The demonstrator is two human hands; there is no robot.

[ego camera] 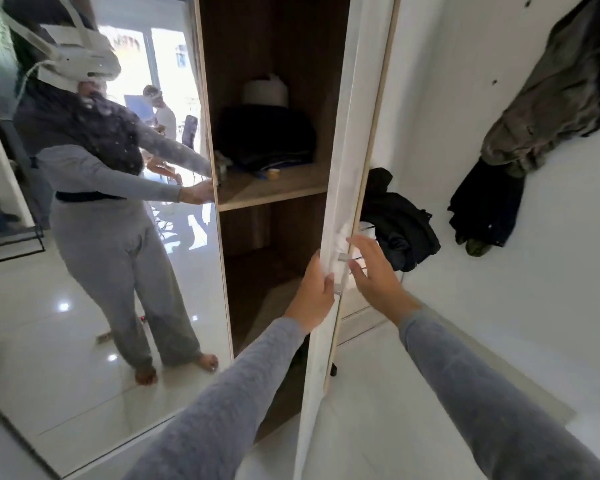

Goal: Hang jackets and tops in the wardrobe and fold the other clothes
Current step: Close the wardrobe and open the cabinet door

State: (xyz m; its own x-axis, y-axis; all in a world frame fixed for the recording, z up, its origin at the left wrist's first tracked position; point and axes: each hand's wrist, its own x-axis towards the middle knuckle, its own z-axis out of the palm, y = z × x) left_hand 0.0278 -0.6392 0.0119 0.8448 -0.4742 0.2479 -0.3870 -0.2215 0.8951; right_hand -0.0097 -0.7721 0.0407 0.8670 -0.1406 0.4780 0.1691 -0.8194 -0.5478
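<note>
Two hands at wardrobe door (347, 161), left hand (311, 293) gripping its edge, right hand (378, 276) spread beside handle (343, 258)

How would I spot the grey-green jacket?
Start at the tall wardrobe with its open door, then look right along the white wall. The grey-green jacket hangs highest, near the top corner. It is the pale, crumpled one; the garment under it and the one by the door are black.
</note>
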